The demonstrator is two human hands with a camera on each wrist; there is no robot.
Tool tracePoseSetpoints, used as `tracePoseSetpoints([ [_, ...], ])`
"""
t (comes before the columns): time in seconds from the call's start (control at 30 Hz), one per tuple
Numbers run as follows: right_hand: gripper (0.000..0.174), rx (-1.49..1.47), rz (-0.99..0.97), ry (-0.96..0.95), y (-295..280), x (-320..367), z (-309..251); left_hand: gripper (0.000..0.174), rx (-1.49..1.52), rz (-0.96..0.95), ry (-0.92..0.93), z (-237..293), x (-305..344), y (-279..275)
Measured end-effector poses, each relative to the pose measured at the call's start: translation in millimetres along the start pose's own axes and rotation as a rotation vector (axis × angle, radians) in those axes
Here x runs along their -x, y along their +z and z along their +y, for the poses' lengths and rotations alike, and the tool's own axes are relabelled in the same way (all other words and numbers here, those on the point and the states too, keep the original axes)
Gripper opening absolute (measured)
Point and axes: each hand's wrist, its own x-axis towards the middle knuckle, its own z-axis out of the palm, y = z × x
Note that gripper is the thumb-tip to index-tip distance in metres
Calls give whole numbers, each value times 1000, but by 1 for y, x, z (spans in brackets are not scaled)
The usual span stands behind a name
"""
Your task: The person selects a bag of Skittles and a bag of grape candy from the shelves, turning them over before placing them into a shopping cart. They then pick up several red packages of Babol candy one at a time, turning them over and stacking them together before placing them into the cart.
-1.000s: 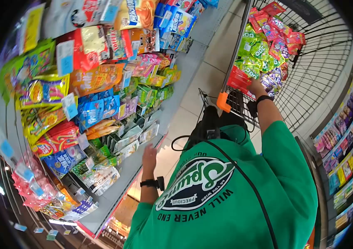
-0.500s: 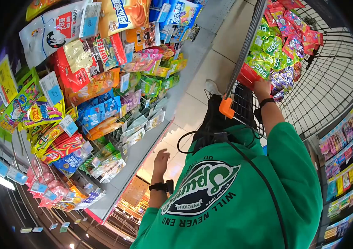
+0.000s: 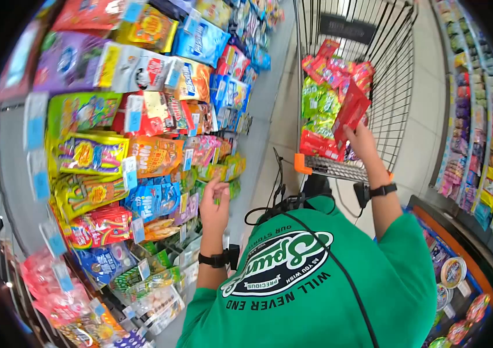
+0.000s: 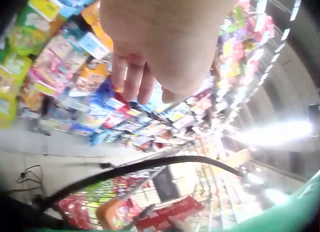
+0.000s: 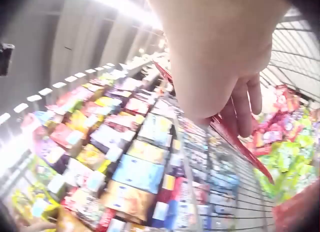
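Observation:
My right hand (image 3: 363, 142) pinches a flat red packet (image 3: 351, 110) between thumb and fingers, above the near end of the shopping cart (image 3: 394, 139). The packet stands on a slant, and its thin edge (image 5: 245, 149) shows below the fingers in the right wrist view. Under it in the cart lie green candy bags (image 3: 319, 107), red and pink candy bags (image 3: 339, 72) and more red packets (image 3: 319, 144). My left hand (image 3: 214, 209) hovers beside the shelf of hanging bags, fingers loosely bent and holding nothing; the left wrist view shows those fingers (image 4: 134, 82) hanging relaxed.
Hanging candy bags (image 3: 156, 156) with price tags fill the rack on the left. An orange corner piece (image 3: 301, 164) marks the cart's near end. More stocked shelves (image 3: 467, 133) run along the right, and a bin with round tubs (image 3: 453, 271) stands at lower right. A black cable (image 3: 345, 272) crosses the green shirt.
My right hand, earlier down at the red packets in the cart, has risen with one red packet. My left hand has moved up beside the shelf. The head view has turned.

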Motion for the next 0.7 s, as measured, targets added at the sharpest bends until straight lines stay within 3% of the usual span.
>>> tracePoseSetpoints([
  [0.1, 32, -75, 43, -118, -34, 60, -114, 46, 86, -100, 284, 33, 1, -10],
  [0.2, 35, -263, 48, -501, -20, 125, -197, 54, -46, -119, 698, 73, 21, -28],
  [0.23, 38, -326, -4, -579, -20, 152, -234, 55, 64, -116, 705, 74, 32, -30],
  [0.3, 45, -313, -311, -894, -14, 195, -284, 55, 140, -38, 710, 62, 51, -38],
  [0.37, 49, -436, -506, -1017, 6, 226, -315, 46, 800, -259, 373, 34, 63, -57],
  [0.43, 48, -452, -550, -1116, 24, 247, -334, 41, 835, -110, 343, 21, 80, -89],
  [0.5, 45, -474, -552, -1057, 33, 261, -343, 36, 894, -5, 304, 12, 100, -114],
  [0.57, 39, -419, -482, -1174, 36, 270, -352, 30, 823, 320, 313, 12, 116, -137],
  [0.63, 31, -374, -466, -1133, 41, 272, -350, 27, 927, 404, 306, 4, 118, -162],
  [0.7, 25, -385, -445, -1113, 47, 278, -349, 28, 851, 635, 282, -6, 116, -187],
])
